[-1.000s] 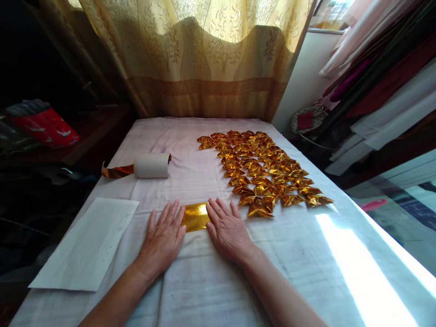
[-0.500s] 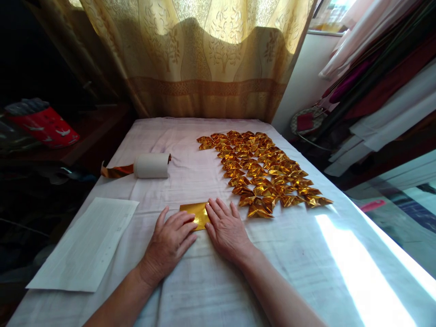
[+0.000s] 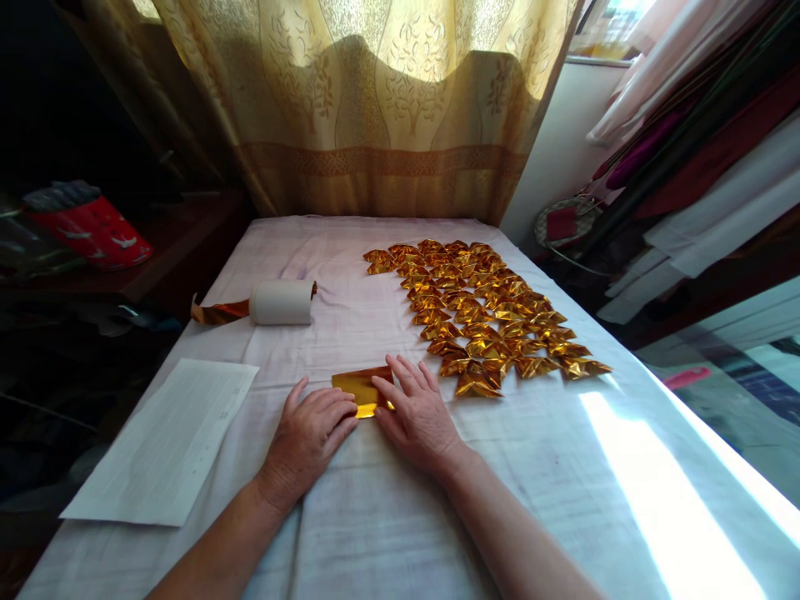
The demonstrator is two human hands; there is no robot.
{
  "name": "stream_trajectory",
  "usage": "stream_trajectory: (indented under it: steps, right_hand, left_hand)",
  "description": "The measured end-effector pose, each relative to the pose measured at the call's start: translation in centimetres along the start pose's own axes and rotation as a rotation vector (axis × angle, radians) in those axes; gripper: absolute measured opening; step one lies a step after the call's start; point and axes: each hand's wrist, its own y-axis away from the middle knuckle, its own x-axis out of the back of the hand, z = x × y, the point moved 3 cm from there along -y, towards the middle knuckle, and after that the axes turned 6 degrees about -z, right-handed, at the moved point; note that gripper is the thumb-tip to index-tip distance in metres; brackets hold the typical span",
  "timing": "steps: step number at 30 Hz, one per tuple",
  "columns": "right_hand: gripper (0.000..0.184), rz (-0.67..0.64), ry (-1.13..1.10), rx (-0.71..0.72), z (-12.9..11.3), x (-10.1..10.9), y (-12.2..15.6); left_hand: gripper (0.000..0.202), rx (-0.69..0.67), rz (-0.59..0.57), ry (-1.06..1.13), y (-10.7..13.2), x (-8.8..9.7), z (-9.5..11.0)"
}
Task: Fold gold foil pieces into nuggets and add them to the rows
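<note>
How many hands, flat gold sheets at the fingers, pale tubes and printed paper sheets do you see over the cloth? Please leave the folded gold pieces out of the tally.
Hands: 2 (left hand, right hand)
Gold sheet: 1
Pale tube: 1
Paper sheet: 1
Total: 5

My left hand (image 3: 306, 442) and right hand (image 3: 422, 417) are bare, as are my wrists (image 3: 268, 490) and forearms (image 3: 216, 537) to the view's lower edge. My hands are broad-backed, my fingers (image 3: 407, 379) taper, and my forearms widen beyond the wrists.
</note>
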Motion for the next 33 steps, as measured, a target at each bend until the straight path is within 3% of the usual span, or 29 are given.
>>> stream_trajectory:
  steps: [8, 21, 33]
  right_hand:
    - [0.011, 0.031, -0.03, 0.051, 0.5, 0.5, 0.2]
    - [0.016, 0.014, -0.07, -0.073, 0.8, 0.7, 0.0]
    - [0.018, 0.082, -0.14, -0.107, 1.7, 0.0, -0.1]
  left_hand:
    - [0.018, 0.009, 0.01, 0.007, -0.1, -0.2, -0.1]
    - [0.015, 0.07, -0.018, -0.036, 0.0, 1.4, -1.4]
    - [0.022, 0.147, 0.037, 0.016, -0.2, 1.0, -2.1]
